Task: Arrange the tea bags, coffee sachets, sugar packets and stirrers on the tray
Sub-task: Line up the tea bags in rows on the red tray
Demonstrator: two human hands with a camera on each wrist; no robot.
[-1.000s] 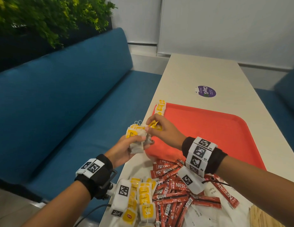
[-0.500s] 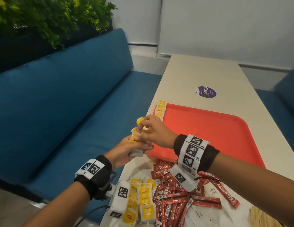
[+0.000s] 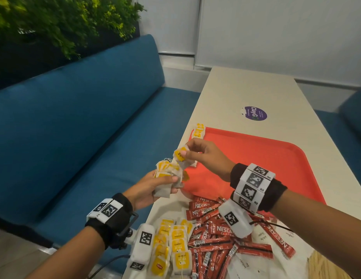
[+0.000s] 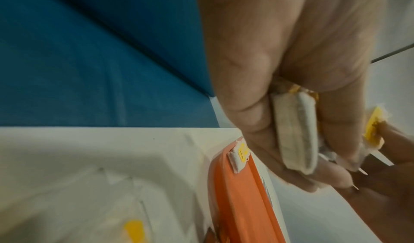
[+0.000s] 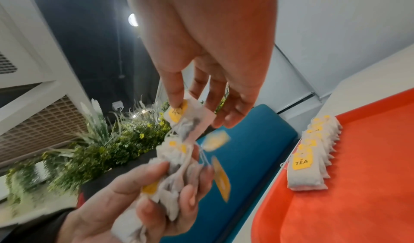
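Observation:
My left hand [image 3: 155,188] grips a bunch of tea bags [image 3: 167,176] with yellow tags just off the table's left edge; the same bunch [image 5: 170,174] shows in the right wrist view and, edge-on, as bags [image 4: 295,131] in the left wrist view. My right hand [image 3: 197,154] pinches one tea bag [image 3: 180,156] by its top, lifted a little above the bunch, its string still trailing into it [image 5: 190,117]. A row of tea bags [image 3: 198,130] lies along the far left edge of the red tray [image 3: 266,158], also seen as a row [image 5: 313,151].
Near me on the cream table [image 3: 246,87] lie loose tea bags [image 3: 175,244], a heap of red coffee sachets [image 3: 216,238], white sugar packets [image 3: 262,236] and wooden stirrers [image 3: 326,266]. A blue bench [image 3: 75,137] runs along the left. A purple sticker [image 3: 255,113] sits beyond the tray.
My right hand has pinched one tea bag from the bunch and drawn it up and away from my left hand. The left hand has stayed put.

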